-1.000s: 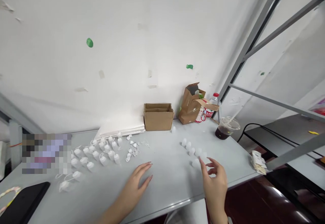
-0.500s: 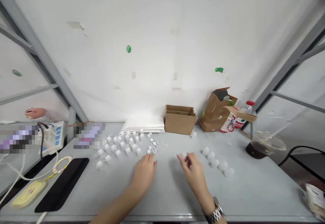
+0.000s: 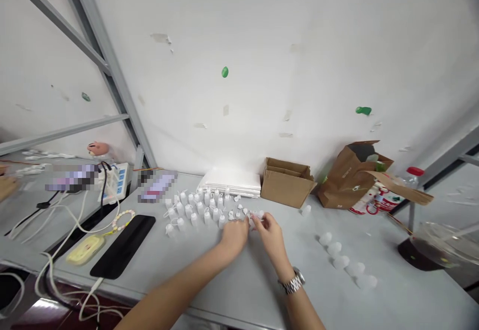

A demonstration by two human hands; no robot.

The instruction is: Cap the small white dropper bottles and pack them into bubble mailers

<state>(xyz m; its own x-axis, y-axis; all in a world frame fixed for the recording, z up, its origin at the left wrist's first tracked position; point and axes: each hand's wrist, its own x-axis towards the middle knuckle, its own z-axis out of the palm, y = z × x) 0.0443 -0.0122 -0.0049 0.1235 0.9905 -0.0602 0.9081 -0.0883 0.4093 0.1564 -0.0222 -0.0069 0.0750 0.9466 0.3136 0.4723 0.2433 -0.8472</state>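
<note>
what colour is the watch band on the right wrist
The watch band is silver metal links, and it shows best in the head view.

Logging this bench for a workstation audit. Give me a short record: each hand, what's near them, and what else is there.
left hand: beside small white caps
right hand: seems to pinch one cap; metal wristwatch
nearby: rows of small white plastic bottles
rest: cardboard box, brown paper bag, stack of white sheets
</note>
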